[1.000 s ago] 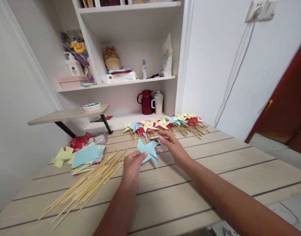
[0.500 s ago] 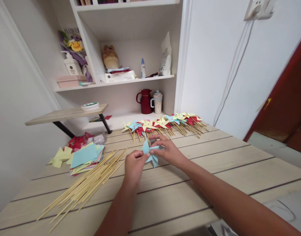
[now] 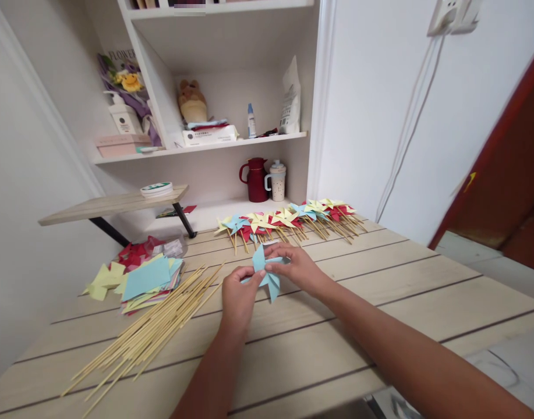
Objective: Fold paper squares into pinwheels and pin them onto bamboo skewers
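Note:
A light blue paper pinwheel (image 3: 272,286) is held up between my two hands, a little above the table. My left hand (image 3: 241,288) pinches its left side, the thumb near the centre. From the right, my right hand (image 3: 293,265) grips the middle and right blade, with its fingers curled behind the paper. Whether a pin or other small part sits at the centre is hidden by the fingertips. Thin wooden sticks (image 3: 151,329) lie in a loose bundle left of my left hand. Beyond them rests a stack of coloured paper squares (image 3: 148,278), a blue one on top.
Finished pinwheels on sticks (image 3: 284,220) lie in a row along the table's back. Yellow folded paper (image 3: 104,280) and red paper pieces (image 3: 140,251) sit at the left, by a small raised shelf (image 3: 113,203). A red jug (image 3: 257,180) and a cup (image 3: 277,181) stand behind.
The blue pinwheel has turned and tilted slightly in my fingers, its lower blade now hanging a bit lower. Both hands keep their hold. The view has shifted slightly.

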The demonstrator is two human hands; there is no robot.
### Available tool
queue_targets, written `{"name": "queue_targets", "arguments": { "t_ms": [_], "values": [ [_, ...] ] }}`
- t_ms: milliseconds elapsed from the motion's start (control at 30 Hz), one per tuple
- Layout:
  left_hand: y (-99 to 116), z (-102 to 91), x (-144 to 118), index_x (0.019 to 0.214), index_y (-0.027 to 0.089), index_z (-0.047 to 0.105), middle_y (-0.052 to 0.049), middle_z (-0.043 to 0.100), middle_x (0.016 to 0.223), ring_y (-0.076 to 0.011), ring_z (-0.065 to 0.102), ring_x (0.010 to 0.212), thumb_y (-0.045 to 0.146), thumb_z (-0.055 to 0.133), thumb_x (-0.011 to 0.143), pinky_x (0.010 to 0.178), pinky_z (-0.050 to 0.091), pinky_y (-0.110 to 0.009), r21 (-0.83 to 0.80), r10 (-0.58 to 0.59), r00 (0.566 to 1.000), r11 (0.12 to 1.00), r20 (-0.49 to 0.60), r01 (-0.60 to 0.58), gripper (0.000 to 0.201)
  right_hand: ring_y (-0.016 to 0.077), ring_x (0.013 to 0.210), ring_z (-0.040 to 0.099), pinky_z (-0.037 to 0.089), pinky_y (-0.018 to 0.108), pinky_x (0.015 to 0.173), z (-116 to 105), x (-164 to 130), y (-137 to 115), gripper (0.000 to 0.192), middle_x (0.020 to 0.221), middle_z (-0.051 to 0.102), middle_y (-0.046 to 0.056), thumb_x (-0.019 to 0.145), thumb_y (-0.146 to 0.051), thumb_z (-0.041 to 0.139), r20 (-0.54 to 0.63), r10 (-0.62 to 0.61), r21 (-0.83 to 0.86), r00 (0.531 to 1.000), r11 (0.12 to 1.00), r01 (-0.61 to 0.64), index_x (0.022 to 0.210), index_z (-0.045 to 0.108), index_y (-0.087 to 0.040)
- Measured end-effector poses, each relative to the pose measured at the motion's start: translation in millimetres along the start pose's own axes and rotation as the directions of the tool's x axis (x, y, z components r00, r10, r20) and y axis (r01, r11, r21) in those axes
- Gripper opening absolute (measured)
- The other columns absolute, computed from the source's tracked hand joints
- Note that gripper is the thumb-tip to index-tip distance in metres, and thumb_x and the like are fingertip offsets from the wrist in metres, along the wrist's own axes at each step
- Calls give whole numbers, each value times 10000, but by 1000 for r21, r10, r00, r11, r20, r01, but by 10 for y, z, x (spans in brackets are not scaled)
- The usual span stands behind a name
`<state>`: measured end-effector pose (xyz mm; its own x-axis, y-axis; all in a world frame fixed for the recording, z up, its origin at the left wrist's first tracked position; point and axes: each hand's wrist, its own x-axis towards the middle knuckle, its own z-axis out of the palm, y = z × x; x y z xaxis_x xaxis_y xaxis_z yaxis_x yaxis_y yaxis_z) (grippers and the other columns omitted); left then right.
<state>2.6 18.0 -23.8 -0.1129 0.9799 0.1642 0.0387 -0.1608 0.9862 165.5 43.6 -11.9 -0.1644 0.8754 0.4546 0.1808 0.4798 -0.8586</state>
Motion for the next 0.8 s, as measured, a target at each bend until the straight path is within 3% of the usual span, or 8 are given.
{"name": "queue_targets", "arguments": {
  "t_ms": [133, 233, 300, 367, 433, 600, 800],
  "values": [
    [3, -6, 5, 691, 157, 737, -42, 710, 737, -178, 614, 726, 329, 804, 611, 737, 454, -289, -42, -20, 1000, 999, -17, 20, 201, 256, 1049, 618, 447, 411, 946, 26, -4, 0, 164, 1042, 684, 75, 733, -358, 739, -7, -17, -9, 1000, 1000, 17, 738, 700, -199],
    [6, -23, 17, 718, 144, 746, -47, 718, 742, -169, 612, 713, 326, 824, 589, 738, 452, -291, -166, -88, 995, 983, -46, 79, 237, 236, 1039, 602, 464, 391, 908, 55, -16, -9, 263, 1114, 658, 67, 764, -369, 713, -107, -27, 6, 994, 1000, 28, 975, 657, -224],
    [16, -40, 26, 743, 135, 753, -55, 729, 759, -165, 615, 723, 319, 833, 579, 753, 452, -289, -252, -125, 989, 962, -74, 102, 259, 210, 932, 607, 486, 347, 804, 58, -21, -8, 303, 1035, 656, 52, 803, -397, 675, -194, -7, 34, 981, 999, 14, 1044, 602, -230],
    [29, -55, 33, 750, 129, 754, -58, 737, 765, -161, 619, 729, 304, 843, 565, 767, 454, -288, -324, -152, 982, 940, -114, 108, 269, 181, 768, 582, 465, 309, 701, 46, -22, -3, 239, 834, 632, 20, 851, -443, 615, -220, 19, 45, 975, 999, -10, 913, 594, -214],
    [41, -63, 35, 755, 127, 755, -60, 743, 772, -160, 625, 733, 292, 851, 551, 779, 459, -290, -378, -168, 977, 920, -130, 108, 279, 167, 682, 543, 435, 295, 657, 34, -22, -1, 300, 703, 583, 0, 882, -487, 560, -152, 45, 39, 987, 998, -40, 791, 591, -202],
    [38, -63, 26, 763, 132, 761, -64, 757, 791, -162, 643, 760, 282, 860, 550, 794, 467, -284, -436, -165, 982, 893, -90, 110, 278, 160, 694, 518, 400, 278, 662, 69, -37, -31, 388, 696, 553, -1, 898, -527, 511, 107, 76, 63, 991, 995, -83, 710, 572, -194],
    [32, -64, 10, 754, 135, 765, -65, 756, 785, -162, 644, 750, 305, 861, 556, 776, 464, -280, -409, -180, 981, 902, -66, 138, 278, 137, 628, 462, 362, 271, 634, 112, -40, -37, 368, 624, 494, -21, 862, -464, 569, 113, 138, 89, 984, 985, -149, 623, 536, -186]
  ]
}}
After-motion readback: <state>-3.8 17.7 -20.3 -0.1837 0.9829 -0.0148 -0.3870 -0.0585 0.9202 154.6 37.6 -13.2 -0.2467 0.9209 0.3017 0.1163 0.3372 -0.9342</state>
